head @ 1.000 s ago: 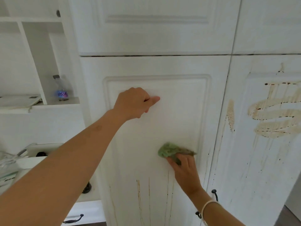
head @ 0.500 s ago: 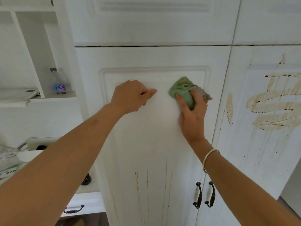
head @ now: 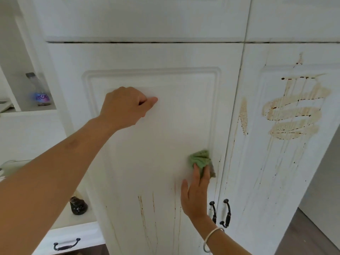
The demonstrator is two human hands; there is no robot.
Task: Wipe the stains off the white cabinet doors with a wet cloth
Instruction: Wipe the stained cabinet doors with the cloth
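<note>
My right hand presses a green cloth flat against the left white cabinet door, near the right edge of its raised panel. My left hand is a closed fist braced on the upper part of the same door. Thin brown drip streaks run down the lower part of this door. The right cabinet door carries a large brown smeared stain with drips below it, and a smaller smear along its left edge.
Two dark handles sit where the doors meet. At the left an open shelf holds a plastic bottle; below, a counter carries a dark jar above a drawer with a dark handle. More white doors are above.
My right hand has slid the cloth from the panel's upper right corner down to the lower right of the panel. The fist on the door has stayed in place.
</note>
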